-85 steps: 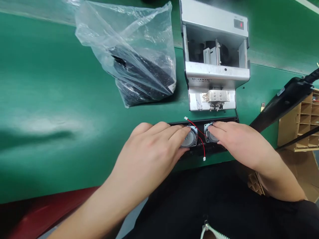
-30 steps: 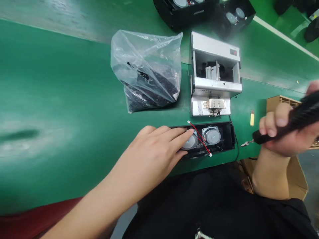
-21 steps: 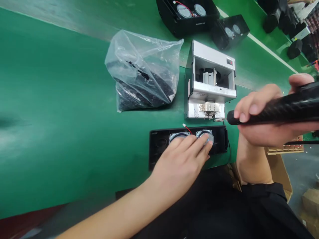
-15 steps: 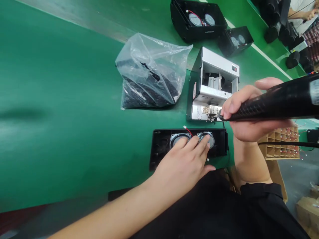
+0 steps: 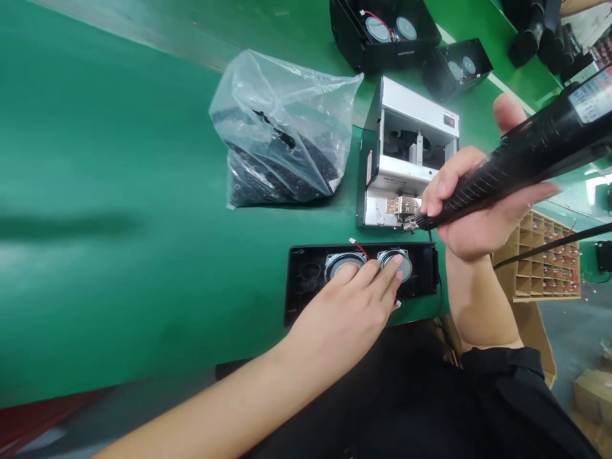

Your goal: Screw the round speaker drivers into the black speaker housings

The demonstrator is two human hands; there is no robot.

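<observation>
My left hand (image 5: 351,299) lies with outstretched fingers across two round speaker drivers, its fingertips touching the right driver (image 5: 405,266) and partly covering the left driver (image 5: 337,260). Both drivers sit in a long black plastic housing (image 5: 306,275), and a red wire with a white plug (image 5: 352,241) sticks out between them. In my right hand (image 5: 471,220) is a black electric screwdriver (image 5: 497,169), held tilted with its tip end pointing down left. That tip is at the front of a silver screw feeder (image 5: 415,105); whether it touches a screw is too small to tell.
A clear plastic bag of small black parts (image 5: 287,146) lies left of the feeder. Behind stand two black housings with drivers, one larger (image 5: 354,48) and one smaller (image 5: 437,73). A cardboard divider box (image 5: 523,280) with wired parts is at the right, near the screwdriver's cable (image 5: 549,245).
The rear end of the screwdriver has swung upward, so it slopes more, with its tip still at the feeder. My left hand has stayed on the drivers. The view has shifted slightly.
</observation>
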